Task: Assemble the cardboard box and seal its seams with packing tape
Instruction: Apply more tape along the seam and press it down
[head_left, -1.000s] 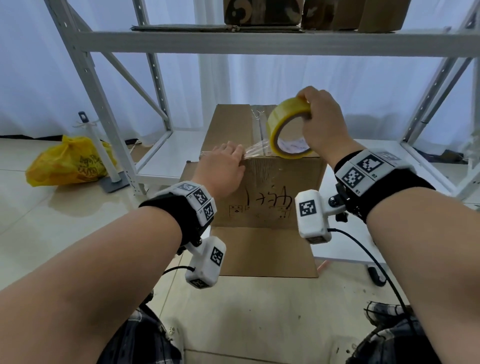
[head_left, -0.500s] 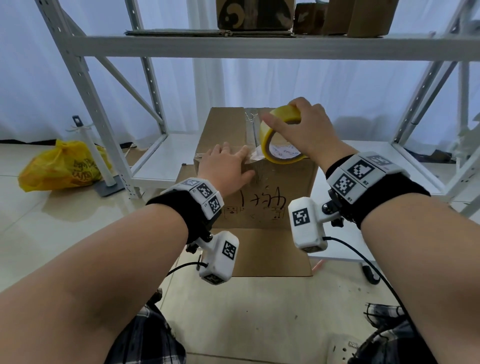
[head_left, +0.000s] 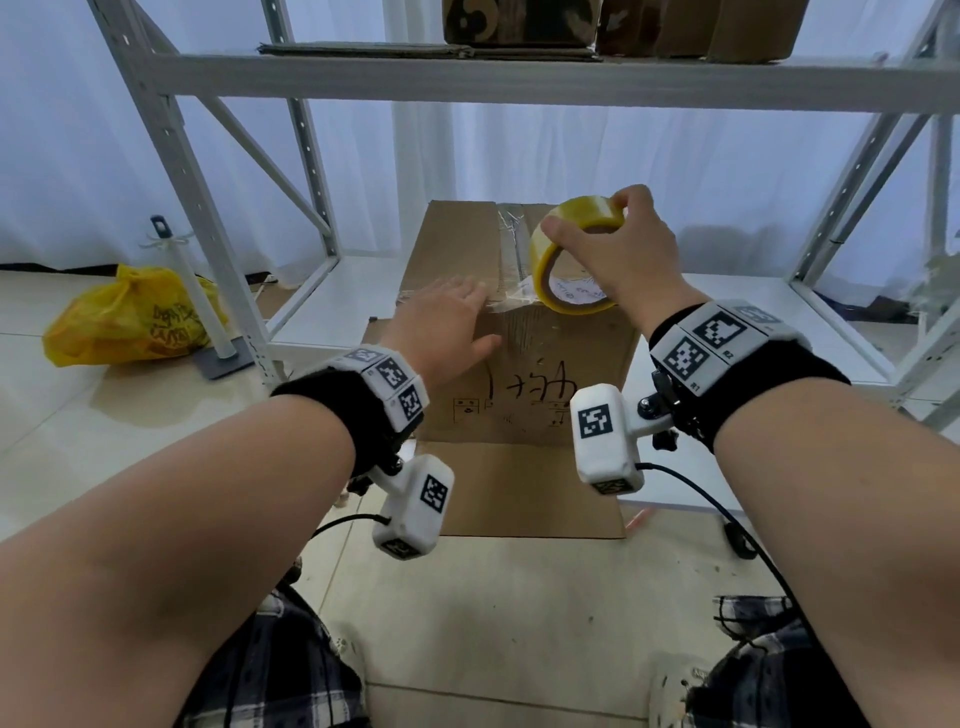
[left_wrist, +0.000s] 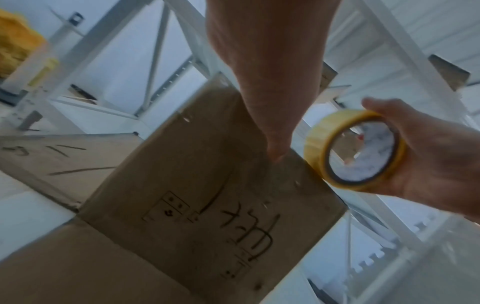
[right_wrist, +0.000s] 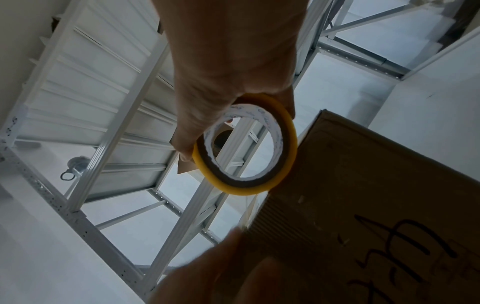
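Head view: cardboard box (head_left: 524, 374) stands upright on the floor, against the low shelf of a white metal rack (head_left: 171, 135). Black handwriting on the box's near face. Left hand (head_left: 447, 325) lies flat, fingers straight, on the box's top near edge, over a clear tape strip (head_left: 511, 301). Right hand (head_left: 618, 254) grips the yellow tape roll (head_left: 569, 265) just above the box top, thumb and fingers curled over its rim; the strip runs from roll to left hand. Yellow plastic bag (head_left: 130, 317) on the floor, well left of the box.

Left wrist view: left hand (left_wrist: 265, 67) reaches to the box (left_wrist: 207, 195) edge; roll (left_wrist: 355, 150) just beside it, held in the right hand (left_wrist: 428, 156).

Right wrist view: right hand (right_wrist: 228, 67) clamped on the roll (right_wrist: 246, 144), beside the box (right_wrist: 363, 205) corner. Blurred left hand (right_wrist: 223, 273) near the box.
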